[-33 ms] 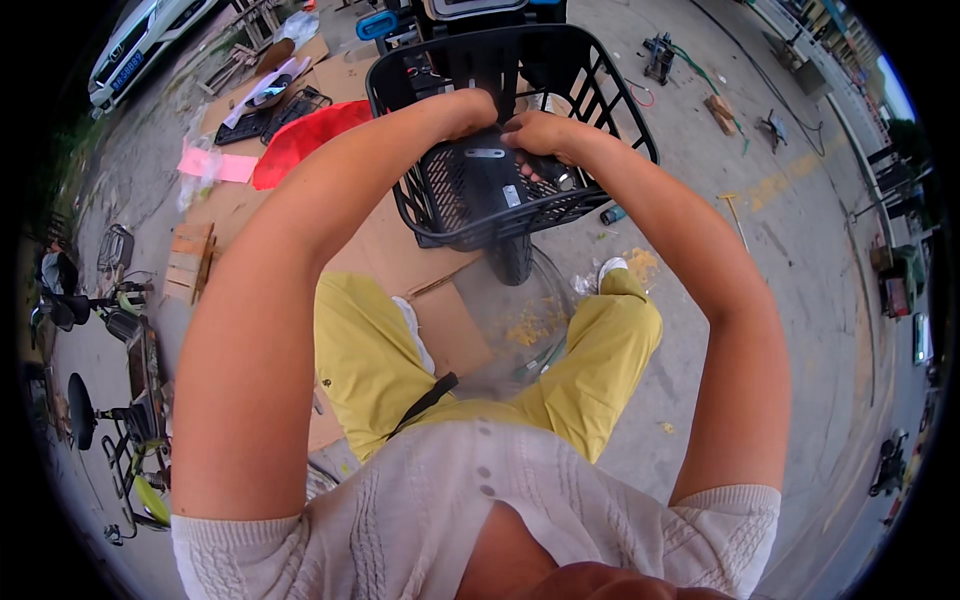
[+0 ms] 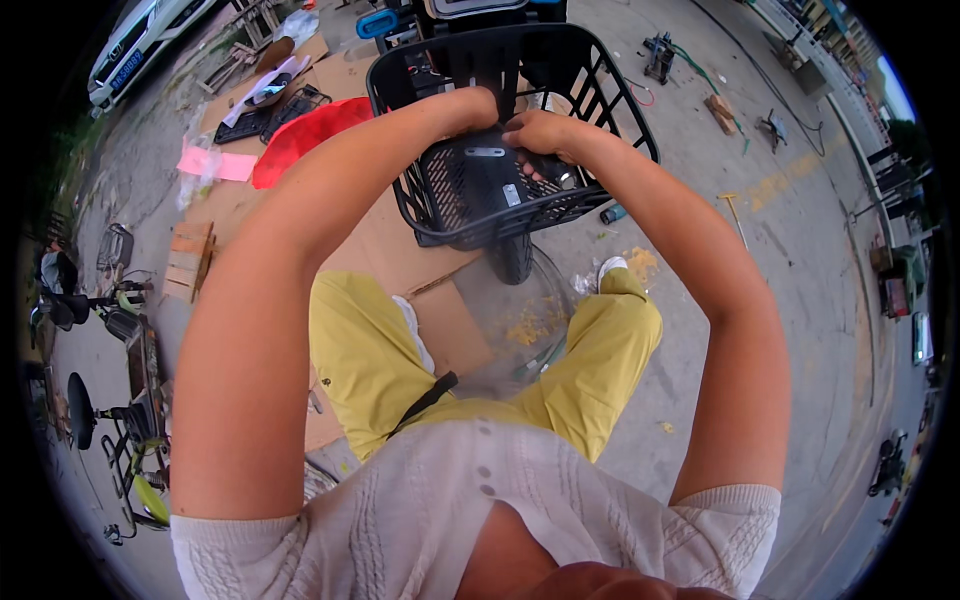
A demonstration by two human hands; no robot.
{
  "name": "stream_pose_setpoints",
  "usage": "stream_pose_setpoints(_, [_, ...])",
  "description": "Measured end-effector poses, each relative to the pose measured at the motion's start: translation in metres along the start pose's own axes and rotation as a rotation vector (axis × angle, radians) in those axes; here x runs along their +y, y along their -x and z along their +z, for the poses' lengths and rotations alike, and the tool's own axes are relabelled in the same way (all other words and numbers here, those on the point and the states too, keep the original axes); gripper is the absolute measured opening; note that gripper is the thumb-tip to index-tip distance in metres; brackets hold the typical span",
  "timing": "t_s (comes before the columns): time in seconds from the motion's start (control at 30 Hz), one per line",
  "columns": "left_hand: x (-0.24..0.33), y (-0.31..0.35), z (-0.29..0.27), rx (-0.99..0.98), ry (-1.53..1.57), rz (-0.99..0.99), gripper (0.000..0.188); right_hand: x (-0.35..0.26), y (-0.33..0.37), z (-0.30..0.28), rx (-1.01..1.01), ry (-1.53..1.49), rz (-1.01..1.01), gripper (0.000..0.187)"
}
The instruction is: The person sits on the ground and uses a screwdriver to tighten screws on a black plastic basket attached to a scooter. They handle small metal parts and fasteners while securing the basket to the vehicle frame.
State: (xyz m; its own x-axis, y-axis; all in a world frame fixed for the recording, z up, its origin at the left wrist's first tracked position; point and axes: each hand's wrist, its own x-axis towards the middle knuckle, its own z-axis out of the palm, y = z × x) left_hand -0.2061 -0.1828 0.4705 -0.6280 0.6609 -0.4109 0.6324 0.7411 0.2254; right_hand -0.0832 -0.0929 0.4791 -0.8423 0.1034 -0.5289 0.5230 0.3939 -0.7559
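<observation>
A black plastic basket (image 2: 580, 212) is mounted above a vehicle's front tyre (image 2: 512, 262). Both my hands are inside it, close together. My left hand (image 2: 478, 108) is bent down at the wrist toward the basket's back wall, and its fingers are hidden. Beside it, my right hand (image 2: 540, 135) has its thumb toward the middle and its fingers curled under. Whatever the right fingers grip is too dark and small to make out. Flat metal plates (image 2: 485, 153) with slots lie on the basket's floor below my hands.
Cardboard (image 2: 380, 230) covers the ground at the left, with a red sheet (image 2: 310, 140) on it. A teal cylinder (image 2: 612, 214) lies right of the basket. A yellow-handled tool (image 2: 733, 215) and a jack-like device (image 2: 660, 58) are farther right. Bicycles (image 2: 125, 420) stand at the left.
My left arm has shifted very slightly. Both hands stay at the same spot inside the basket.
</observation>
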Motion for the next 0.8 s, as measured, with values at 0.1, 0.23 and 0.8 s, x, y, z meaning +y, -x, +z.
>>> stream_pose_setpoints(0.1, [0.021, 0.046, -0.024, 0.086, -0.061, 0.189, 0.031, 0.002, 0.004, -0.009, 0.004, -0.016, 0.042, 0.029])
stream_pose_setpoints(0.23, [0.004, 0.160, -0.057, 0.309, 0.964, 0.558, 0.030, -0.013, 0.035, -0.029, -0.031, 0.132, -0.069, 0.030])
stream_pose_setpoints(0.8, [-0.182, 0.025, 0.144, 0.092, 2.373, 0.021, 0.012, -0.008, -0.012, -0.019, 0.020, 0.632, -0.254, 0.023])
